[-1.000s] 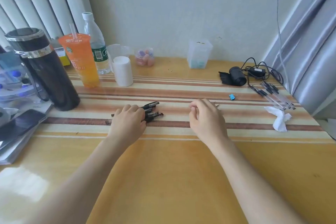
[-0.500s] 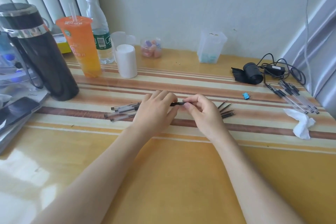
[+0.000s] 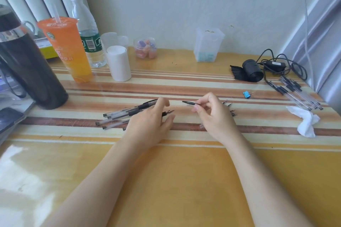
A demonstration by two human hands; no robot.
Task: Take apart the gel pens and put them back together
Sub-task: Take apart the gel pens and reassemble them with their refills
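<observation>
Several clear gel pens with black grips lie in a loose bunch on the striped table, left of centre. My left hand rests over their right ends and grips one pen whose bare tip sticks out to the right. My right hand pinches a black pen cap lifted just above the table, a short gap from that tip. Small black caps lie behind my right hand, partly hidden.
At the back left stand a black flask, an orange drink cup, a water bottle and a white cylinder. At the right lie more pens, a black roll with cables, a blue clip and a crumpled tissue.
My hands met at one pen, then my right hand drew the black cap off to the right. The pen's tip now shows bare at my left hand.
</observation>
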